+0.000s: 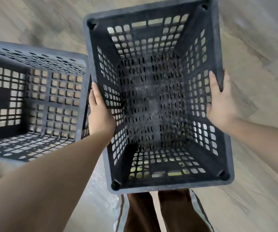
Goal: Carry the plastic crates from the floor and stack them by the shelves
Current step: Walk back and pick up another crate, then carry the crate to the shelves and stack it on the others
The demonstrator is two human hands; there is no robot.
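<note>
Pale wood floor (260, 47), dark crate (153, 104) held open-side up over brown trousers (173, 213), left hand (99, 113) and right hand (218, 104) gripping its long rims, 2nd crate (34, 101) just beside, tipped on its side

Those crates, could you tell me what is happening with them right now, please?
A person is holding a dark crate in both hands, looking down into its open, empty top. The left hand grips the left rim and the right hand grips the right rim, fingers reaching inside the wall. It is held in front of the legs, above the wooden floor. A second crate lies tipped on its side just to the left. No shelves are in view.
</note>
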